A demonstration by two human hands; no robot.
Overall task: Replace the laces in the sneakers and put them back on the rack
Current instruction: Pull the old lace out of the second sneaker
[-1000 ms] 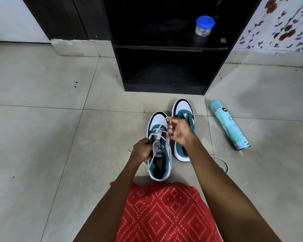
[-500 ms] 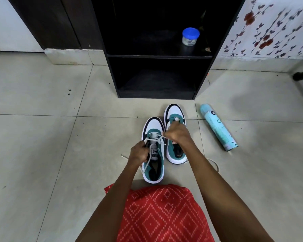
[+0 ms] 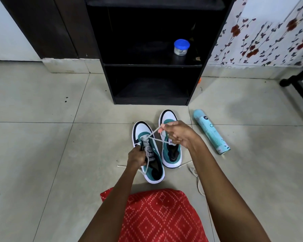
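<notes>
A black rack (image 3: 152, 65) stands open on the tiled floor (image 3: 42, 154), with a blue-lidded jar (image 3: 181, 47) on its middle shelf. In front of the rack's right corner lies a pale blue spray can (image 3: 211, 131), angled away from it. Both sneakers sit just before the rack, side by side, toes toward it and long axes running from the person to the rack. The near sneaker (image 3: 143, 128) is partly threaded. The left hand (image 3: 136, 157) grips one lace (image 3: 160, 140) end at its side. The right hand (image 3: 177, 133) pinches the other strands, hovering over and partly hiding the far sneaker (image 3: 171, 155). A loose lace (image 3: 197, 180) trails behind it, beside red patterned cloth (image 3: 161, 215).
</notes>
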